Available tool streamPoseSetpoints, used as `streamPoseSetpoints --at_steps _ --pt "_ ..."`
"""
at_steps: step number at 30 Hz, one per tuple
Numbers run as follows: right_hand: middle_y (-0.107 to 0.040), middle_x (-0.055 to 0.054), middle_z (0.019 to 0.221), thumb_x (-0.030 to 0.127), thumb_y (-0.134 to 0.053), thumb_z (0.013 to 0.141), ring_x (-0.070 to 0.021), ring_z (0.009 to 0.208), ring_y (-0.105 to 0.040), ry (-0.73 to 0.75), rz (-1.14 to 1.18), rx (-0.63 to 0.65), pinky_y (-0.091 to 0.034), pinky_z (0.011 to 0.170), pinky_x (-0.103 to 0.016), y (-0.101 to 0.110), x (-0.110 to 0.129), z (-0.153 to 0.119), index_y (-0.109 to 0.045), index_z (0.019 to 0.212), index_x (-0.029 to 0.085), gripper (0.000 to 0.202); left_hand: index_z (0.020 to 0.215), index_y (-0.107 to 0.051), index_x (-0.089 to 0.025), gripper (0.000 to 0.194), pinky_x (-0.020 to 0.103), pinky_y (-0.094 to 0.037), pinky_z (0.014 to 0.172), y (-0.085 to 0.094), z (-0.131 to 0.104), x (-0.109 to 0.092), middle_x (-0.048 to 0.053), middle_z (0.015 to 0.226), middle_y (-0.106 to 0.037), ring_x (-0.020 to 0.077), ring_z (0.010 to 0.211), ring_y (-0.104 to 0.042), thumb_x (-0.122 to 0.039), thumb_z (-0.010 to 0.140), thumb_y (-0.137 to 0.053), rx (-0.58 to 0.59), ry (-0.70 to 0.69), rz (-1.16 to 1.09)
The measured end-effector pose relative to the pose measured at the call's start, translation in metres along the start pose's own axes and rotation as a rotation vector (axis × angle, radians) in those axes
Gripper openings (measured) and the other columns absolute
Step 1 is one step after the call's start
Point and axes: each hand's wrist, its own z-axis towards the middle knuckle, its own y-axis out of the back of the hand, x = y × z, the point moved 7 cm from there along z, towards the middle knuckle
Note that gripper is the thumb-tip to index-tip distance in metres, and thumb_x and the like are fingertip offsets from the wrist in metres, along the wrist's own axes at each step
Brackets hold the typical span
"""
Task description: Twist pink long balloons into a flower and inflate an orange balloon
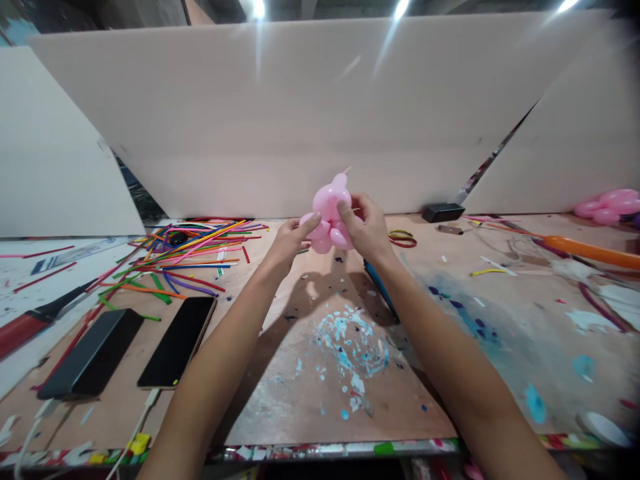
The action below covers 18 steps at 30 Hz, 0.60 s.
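Note:
A pink twisted balloon [327, 199], made of several small bubbles with a thin tip pointing up, is held above the middle of the table. My left hand [291, 241] grips its lower left bubble between thumb and fingers. From the other side my right hand [369, 225] closes on its right part, the thumb pressed against the pink surface. The fingers behind the balloon are partly hidden. Scissors with looped handles [403, 238] lie just right of my right hand, and a blue tool [379, 288] is partly covered by my right forearm.
Many uninflated balloons [200, 247] are heaped at left, near a phone [179, 343], a black power bank [93, 353] and a red-handled tool [30, 327]. White boards [310, 120] stand behind. At right lie an orange balloon [590, 252], pink balloon shapes [613, 205] and a black box [443, 213].

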Motion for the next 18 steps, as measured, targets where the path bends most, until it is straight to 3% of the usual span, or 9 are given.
streamPoseSetpoints --at_steps 3,7,12,18 --pt "-0.067 -0.005 0.087 0.063 -0.066 0.079 -0.0192 0.078 -0.060 -0.002 -0.042 0.024 -0.046 0.072 -0.033 -0.003 0.000 -0.001 -0.066 0.095 0.018 0.048 0.092 -0.067 -0.015 0.049 0.031 -0.052 0.080 -0.002 -0.003 0.003 0.007 0.092 -0.071 0.0176 0.083 -0.066 -0.050 0.061 -0.084 -0.054 0.068 -0.165" --pt "-0.064 -0.004 0.081 0.066 -0.061 0.081 -0.0175 0.073 -0.057 -0.033 0.005 -0.005 -0.044 0.067 -0.032 0.001 -0.003 0.000 -0.066 0.088 0.018 0.049 0.111 -0.059 -0.019 0.065 0.029 -0.053 0.078 -0.001 -0.005 0.003 0.007 0.108 -0.070 0.0169 0.090 -0.067 -0.039 0.056 -0.088 -0.140 0.043 -0.267" --pt "-0.063 -0.004 0.082 0.069 -0.064 0.076 -0.0163 0.073 -0.057 -0.122 0.145 -0.012 -0.047 0.067 -0.031 0.001 -0.011 0.003 -0.064 0.088 0.019 0.052 0.121 -0.052 -0.018 0.073 0.035 -0.056 0.085 0.001 -0.002 -0.005 0.013 0.119 -0.066 0.0241 0.105 -0.066 -0.048 0.063 -0.083 -0.096 -0.122 -0.098" --pt "-0.062 -0.005 0.083 0.072 -0.063 0.075 -0.0160 0.074 -0.057 -0.245 0.250 0.007 -0.047 0.066 -0.029 -0.009 -0.023 0.001 -0.063 0.089 0.017 0.056 0.126 -0.047 -0.020 0.061 0.035 -0.055 0.090 0.009 0.002 -0.018 0.014 0.123 -0.062 0.0226 0.108 -0.064 -0.049 0.078 -0.072 0.034 -0.327 0.123"
